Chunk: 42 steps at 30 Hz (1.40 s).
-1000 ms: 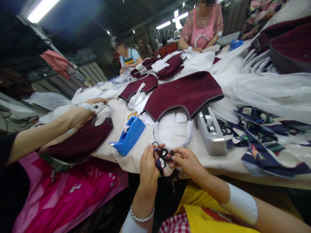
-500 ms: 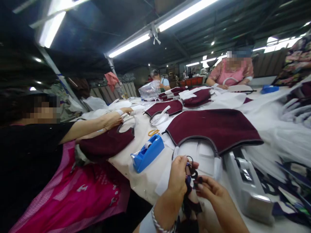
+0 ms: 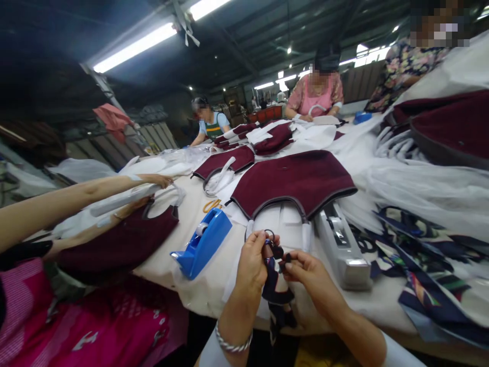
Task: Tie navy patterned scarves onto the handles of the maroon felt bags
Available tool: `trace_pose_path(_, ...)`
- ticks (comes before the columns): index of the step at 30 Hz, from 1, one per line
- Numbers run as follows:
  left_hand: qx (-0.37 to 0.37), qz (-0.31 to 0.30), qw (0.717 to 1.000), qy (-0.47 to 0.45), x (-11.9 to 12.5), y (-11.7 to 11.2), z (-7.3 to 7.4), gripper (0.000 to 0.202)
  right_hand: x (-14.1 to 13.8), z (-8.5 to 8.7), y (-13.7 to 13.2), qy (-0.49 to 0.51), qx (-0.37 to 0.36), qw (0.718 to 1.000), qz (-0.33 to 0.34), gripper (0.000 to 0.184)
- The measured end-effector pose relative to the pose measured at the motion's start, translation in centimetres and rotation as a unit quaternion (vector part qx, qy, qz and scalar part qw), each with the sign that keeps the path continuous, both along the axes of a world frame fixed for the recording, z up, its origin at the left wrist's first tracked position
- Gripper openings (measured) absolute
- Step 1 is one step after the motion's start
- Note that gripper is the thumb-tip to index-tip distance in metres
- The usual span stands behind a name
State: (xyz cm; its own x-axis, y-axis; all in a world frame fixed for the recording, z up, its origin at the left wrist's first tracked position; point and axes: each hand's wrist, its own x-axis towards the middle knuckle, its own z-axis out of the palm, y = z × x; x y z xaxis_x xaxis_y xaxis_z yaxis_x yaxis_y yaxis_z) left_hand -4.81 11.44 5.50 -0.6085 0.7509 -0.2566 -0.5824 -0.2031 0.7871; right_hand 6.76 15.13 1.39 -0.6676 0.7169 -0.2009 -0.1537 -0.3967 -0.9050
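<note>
My left hand (image 3: pixel 255 263) is closed in a pinch on the top of a dark navy patterned strap (image 3: pixel 275 285), by a small metal ring (image 3: pixel 269 234). Close beside it, my right hand (image 3: pixel 307 274) pinches a black clip-like piece on the same strap. The strap hangs down between both hands at the table's near edge. Just beyond lies a maroon fabric bag (image 3: pixel 298 181) with white handles, flat on the table.
A blue tape dispenser (image 3: pixel 203 243) sits left of my hands, a grey metal device (image 3: pixel 341 246) right of them. Navy patterned straps (image 3: pixel 416 265) pile up at right. A co-worker's arms (image 3: pixel 87 193) reach over another maroon bag (image 3: pixel 122 239) at left. Other people work at the far end.
The camera swung up, then back down and right. My hands kept hold of the strap throughout. The co-worker's arms stretched further across the maroon bag.
</note>
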Motion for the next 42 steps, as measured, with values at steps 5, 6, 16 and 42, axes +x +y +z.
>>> trace_pose_path(5,-0.047,-0.016,0.998,0.040,0.3,0.3,-0.3,0.026,0.5,-0.1,0.1,0.009,-0.003,1.000,-0.010,0.025)
trace_pose_path(6,-0.052,-0.015,0.998,0.040,0.4,0.4,-0.4,0.025,0.6,-0.1,0.1,0.006,-0.002,1.000,-0.010,0.025)
trace_pose_path(16,-0.023,-0.045,0.998,0.039,1.8,0.6,-0.1,0.018,1.4,-0.1,0.9,0.044,0.080,0.995,-0.043,0.025)
trace_pose_path(42,-0.013,-0.146,0.989,-0.003,4.8,1.3,0.4,0.009,4.0,1.7,0.8,-0.107,0.355,0.905,-0.206,0.034)
